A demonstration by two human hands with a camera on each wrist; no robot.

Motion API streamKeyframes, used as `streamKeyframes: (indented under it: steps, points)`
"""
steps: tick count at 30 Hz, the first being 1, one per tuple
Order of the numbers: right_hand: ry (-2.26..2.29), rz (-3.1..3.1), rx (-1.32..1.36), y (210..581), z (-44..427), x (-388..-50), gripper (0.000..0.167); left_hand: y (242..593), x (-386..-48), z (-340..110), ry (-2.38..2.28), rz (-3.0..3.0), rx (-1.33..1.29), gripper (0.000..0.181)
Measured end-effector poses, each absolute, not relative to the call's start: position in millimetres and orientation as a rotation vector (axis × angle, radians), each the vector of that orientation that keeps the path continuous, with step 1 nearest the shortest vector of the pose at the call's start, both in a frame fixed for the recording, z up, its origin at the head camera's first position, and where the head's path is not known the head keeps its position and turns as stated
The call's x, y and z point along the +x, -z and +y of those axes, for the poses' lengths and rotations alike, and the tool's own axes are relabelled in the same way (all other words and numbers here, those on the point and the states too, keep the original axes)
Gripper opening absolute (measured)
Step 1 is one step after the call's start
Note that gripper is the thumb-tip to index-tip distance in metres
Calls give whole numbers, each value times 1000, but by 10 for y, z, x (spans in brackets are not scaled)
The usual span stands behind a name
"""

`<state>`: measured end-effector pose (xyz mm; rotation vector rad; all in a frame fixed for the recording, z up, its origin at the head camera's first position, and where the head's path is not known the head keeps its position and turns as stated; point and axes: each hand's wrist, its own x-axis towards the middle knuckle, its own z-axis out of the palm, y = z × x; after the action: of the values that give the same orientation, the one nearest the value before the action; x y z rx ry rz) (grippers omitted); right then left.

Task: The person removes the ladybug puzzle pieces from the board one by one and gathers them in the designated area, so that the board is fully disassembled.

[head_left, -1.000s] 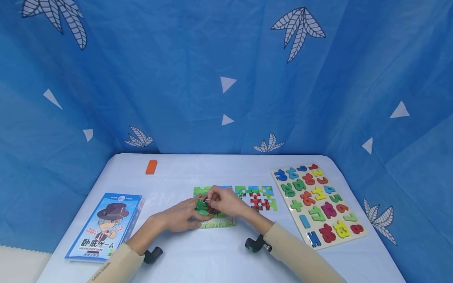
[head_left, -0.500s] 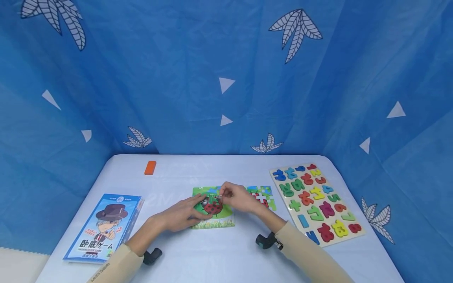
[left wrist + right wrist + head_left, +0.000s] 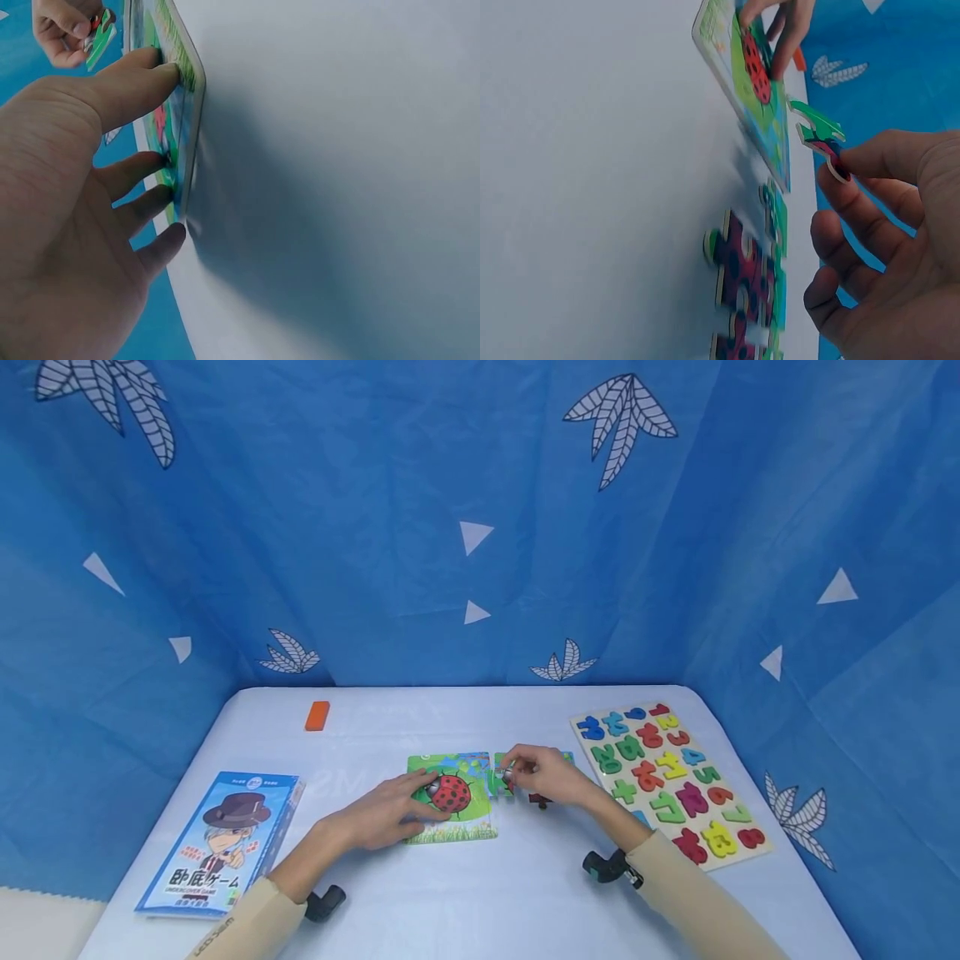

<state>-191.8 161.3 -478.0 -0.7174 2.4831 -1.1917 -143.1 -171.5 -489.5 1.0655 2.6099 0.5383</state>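
Observation:
A puzzle board (image 3: 457, 834) with a ladybug picture lies at the middle of the white table. My left hand (image 3: 378, 816) rests on its left part, fingers spread; in the left wrist view the thumb and fingertips touch its surface. My right hand (image 3: 553, 775) is right of the board, over loose ladybug puzzle pieces (image 3: 739, 262). Between thumb and index finger it pinches a green, red and black puzzle piece (image 3: 821, 139), held tilted above the table. The right hand partly hides the loose pieces in the head view.
A board of coloured numbers (image 3: 667, 785) lies at the right. At the left is a blue game box (image 3: 217, 843), and an orange block (image 3: 317, 716) sits farther back. Blue patterned cloth (image 3: 420, 527) hangs behind the table.
My right hand has moved rightward with the puzzle piece, from over the ladybug board to the loose pieces, uncovering the ladybug picture. My left hand, beside the piece at first, stays on the board.

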Motion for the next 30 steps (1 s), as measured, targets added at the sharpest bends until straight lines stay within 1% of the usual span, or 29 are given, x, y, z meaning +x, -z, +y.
streamKeyframes:
  steps: [7, 13, 17, 24, 30]
  points:
    - [1140, 2524, -624, 4781, 1823, -1924, 11, 4911, -1438, -1712, -528, 2630, 1074, 33]
    - [1127, 2514, -638, 4828, 1894, -1915, 11, 4914, -1441, -1666, -555, 2644, 1113, 30]
    - [1100, 2511, -682, 4908, 1863, -1919, 10, 4922, -1459, -1620, -553, 2665, 1189, 30]
    - [1068, 2534, -697, 4969, 1738, -1924, 7, 4948, -1459, -1553, -518, 2690, 1269, 42]
    - [969, 2608, -704, 4947, 1655, -1939, 7, 4970, -1447, -1555, -528, 2675, 1255, 38]
